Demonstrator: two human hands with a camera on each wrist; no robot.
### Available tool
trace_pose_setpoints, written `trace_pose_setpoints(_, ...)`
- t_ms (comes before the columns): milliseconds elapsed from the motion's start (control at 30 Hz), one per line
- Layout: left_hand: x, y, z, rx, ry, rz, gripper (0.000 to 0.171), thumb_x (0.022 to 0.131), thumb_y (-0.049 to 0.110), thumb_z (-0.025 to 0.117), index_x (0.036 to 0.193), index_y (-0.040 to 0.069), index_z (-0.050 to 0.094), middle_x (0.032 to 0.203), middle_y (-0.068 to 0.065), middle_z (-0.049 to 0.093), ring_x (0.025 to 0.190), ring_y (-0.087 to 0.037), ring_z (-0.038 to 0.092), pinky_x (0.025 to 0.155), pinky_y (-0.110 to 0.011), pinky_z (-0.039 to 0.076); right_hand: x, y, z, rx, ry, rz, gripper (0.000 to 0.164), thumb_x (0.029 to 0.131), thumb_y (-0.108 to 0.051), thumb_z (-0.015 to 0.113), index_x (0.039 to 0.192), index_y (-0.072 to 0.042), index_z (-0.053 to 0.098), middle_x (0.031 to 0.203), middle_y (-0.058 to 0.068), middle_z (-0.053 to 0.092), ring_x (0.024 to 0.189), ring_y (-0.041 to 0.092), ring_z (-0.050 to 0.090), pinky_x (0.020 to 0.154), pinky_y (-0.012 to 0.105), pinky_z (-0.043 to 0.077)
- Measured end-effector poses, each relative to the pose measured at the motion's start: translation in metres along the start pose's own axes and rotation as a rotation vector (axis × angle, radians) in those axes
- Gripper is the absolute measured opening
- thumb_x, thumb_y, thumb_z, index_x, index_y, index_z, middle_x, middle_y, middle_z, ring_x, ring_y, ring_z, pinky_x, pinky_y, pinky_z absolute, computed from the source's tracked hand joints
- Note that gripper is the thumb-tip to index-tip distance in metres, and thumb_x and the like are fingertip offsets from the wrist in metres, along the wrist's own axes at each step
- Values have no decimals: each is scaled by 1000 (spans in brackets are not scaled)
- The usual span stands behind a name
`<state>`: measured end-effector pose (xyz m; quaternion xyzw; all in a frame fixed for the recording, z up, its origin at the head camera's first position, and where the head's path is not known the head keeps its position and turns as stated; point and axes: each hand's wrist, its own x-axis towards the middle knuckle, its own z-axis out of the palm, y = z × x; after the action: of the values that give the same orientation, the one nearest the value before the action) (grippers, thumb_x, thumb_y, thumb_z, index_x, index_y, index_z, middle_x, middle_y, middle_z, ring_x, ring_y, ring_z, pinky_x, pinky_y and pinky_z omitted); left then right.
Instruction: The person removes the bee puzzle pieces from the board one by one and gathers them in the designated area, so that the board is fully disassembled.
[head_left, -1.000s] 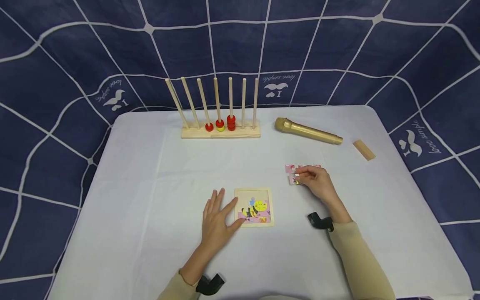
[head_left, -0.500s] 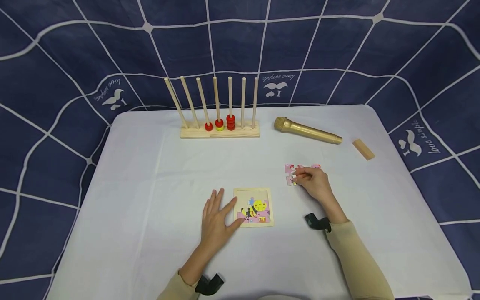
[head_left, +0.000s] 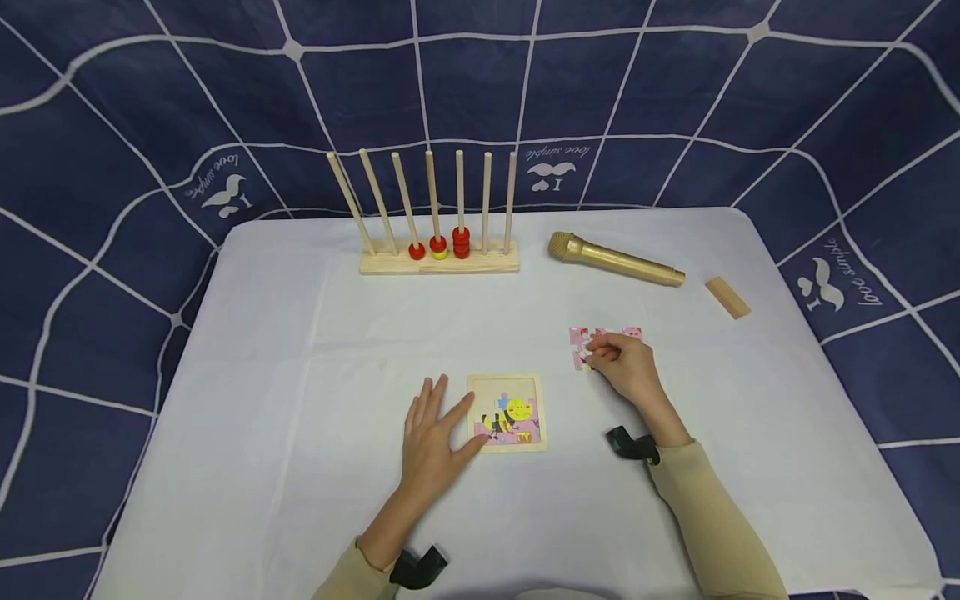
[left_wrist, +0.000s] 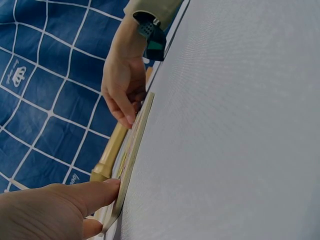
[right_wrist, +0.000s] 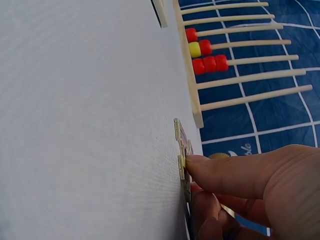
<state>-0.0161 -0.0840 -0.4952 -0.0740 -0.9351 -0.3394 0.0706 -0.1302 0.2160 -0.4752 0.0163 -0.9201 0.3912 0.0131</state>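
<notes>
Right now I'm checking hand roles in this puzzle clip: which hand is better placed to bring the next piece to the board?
The right hand: its fingers already pinch a loose piece. The left hand lies flat against the puzzle board, steadying it.

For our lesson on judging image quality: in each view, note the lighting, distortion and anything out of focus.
Head view: even light, faint shadows, backdrop lines bowed by the wide lens. Left wrist view: left hand looms large, slightly soft. Right wrist view: right hand blurred close up, bead rack sharp.
</notes>
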Motion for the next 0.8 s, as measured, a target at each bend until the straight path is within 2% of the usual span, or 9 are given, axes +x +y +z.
trace_pose_setpoints(267, 0, 1, -1, -8, 4, 0, 62, 73, 28, 86, 128, 8, 65, 154, -24, 34, 147, -44, 19, 114, -61, 17, -1, -5, -1, 3, 20, -16, 10, 80, -3, 76, 88, 0, 73, 75, 11, 69, 61, 3, 53, 57, 14, 42)
trace_pose_setpoints(433, 1, 1, -2, -11, 0, -3, 61, 73, 27, 85, 128, 8, 65, 154, -24, 34, 147, -44, 19, 114, -61, 17, -7, -19, 0, 36, 50, -62, 10, 81, -3, 76, 90, -1, 73, 76, 10, 68, 64, 7, 53, 58, 14, 41)
trace_pose_setpoints(533, 1, 2, -2, -11, 1, -4, 61, 73, 27, 86, 128, 8, 65, 154, -24, 34, 147, -44, 19, 114, -61, 17, -14, -33, 5, 97, 12, -120, 14, 81, -2, 76, 94, -1, 73, 78, 9, 66, 66, 10, 51, 59, 16, 40)
trace_pose_setpoints(633, 1, 3, -2, -10, 1, -4, 62, 73, 28, 86, 128, 8, 65, 154, -24, 34, 147, -44, 20, 114, -61, 17, -22, -46, 15, 133, -62, -168, 20, 81, -5, 78, 100, -2, 72, 83, 8, 66, 69, 11, 51, 60, 18, 40)
trace_pose_setpoints(800, 1, 3, -3, 3, -10, -5, 62, 74, 29, 85, 128, 8, 65, 154, -24, 34, 147, -44, 20, 115, -60, 17, -38, -66, 35, 131, -177, -251, 30, 79, -10, 81, 106, -3, 71, 93, 8, 67, 73, 15, 55, 61, 20, 44)
